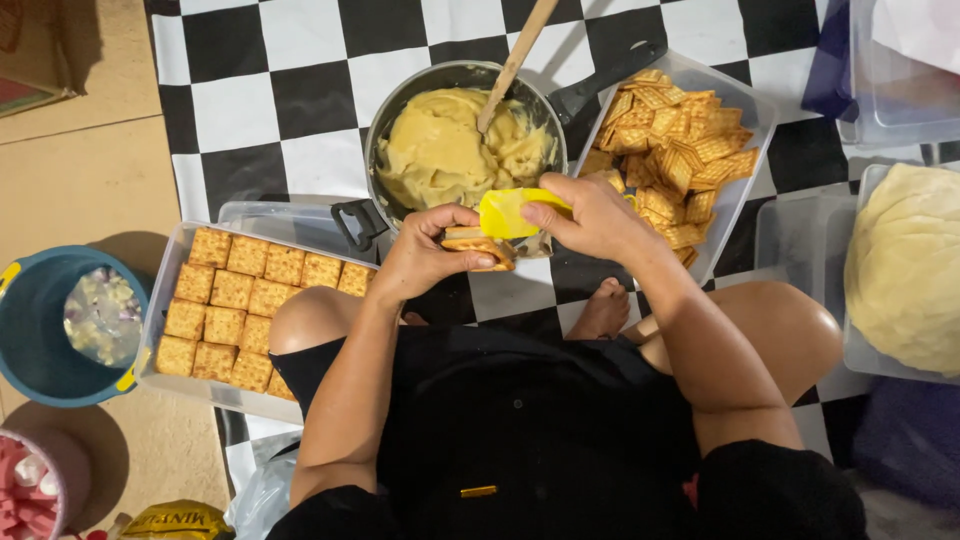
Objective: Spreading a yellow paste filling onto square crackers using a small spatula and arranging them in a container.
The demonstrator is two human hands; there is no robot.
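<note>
L hand (425, 255) is gripping a cracker sandwich (478, 245), fingers curled shut around it, thumb on top, holding it flat just above my lap and the pan's near rim. R hand (592, 215) is pinching a yellow spatula (510, 212), closed tight on its handle end, blade lying on top of the sandwich. Can't tell how much filling is on the blade, hands are blocking it.

Just past both hands: metal pan (385, 130) w/ black handle, sitting on the checkered mat (290, 90), holding thick yellow custard-type filling (440, 150). Wooden spoon (515, 60) is leaning in it, handle running off the top edge.

R of the pan, touching its handle side: clear tub (745, 105) w/ loose crackers (670, 145) piled in a jumble. L of my knee: another clear tub (160, 300) w/ finished crackers (235, 305) lying flat in neat rows, approx three deep. Clear lid (290, 215) is poking out behind it.

Far L on the floor: blue bucket (40, 320) w/ yellow handle clips, pale scraps inside. Far R: clear container (860, 270) w/ a big pale dough-like mound (910, 265). Bottom L corner: pink bowl (50, 500) w/ pink bits, and a yellow packet (175, 520) beside it.

I'm sitting cross-legged, bare foot (600, 312) showing between my knees.
</note>
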